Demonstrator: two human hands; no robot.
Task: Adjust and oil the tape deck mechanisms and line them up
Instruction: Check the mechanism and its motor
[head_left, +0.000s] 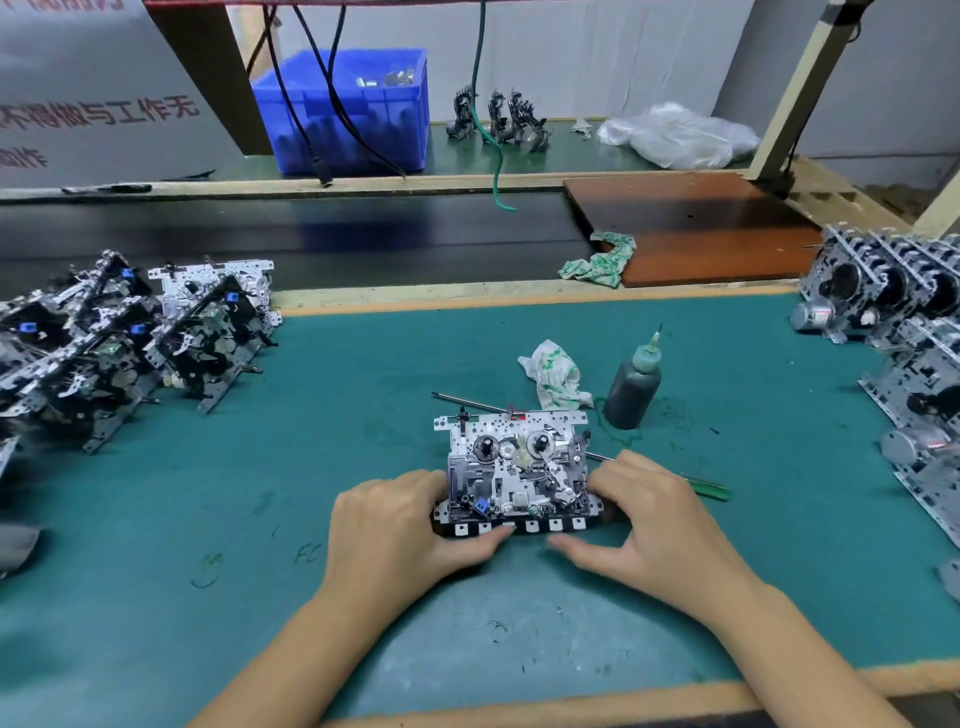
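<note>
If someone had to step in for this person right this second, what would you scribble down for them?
Left hand and right hand grip the two ends of one deck, lying flat mid-mat.
Oil bottle, rag and a thin rod lie just behind it; a green screwdriver sits by the right hand.
One batch of decks stands at left, another at right; which is finished I cannot tell.
Left: adjust and oil this deck, then line it up.

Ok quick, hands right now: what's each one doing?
Left hand: gripping the left end of the tape deck mechanism.
Right hand: gripping its right end, thumb stretched along the front edge.
</note>
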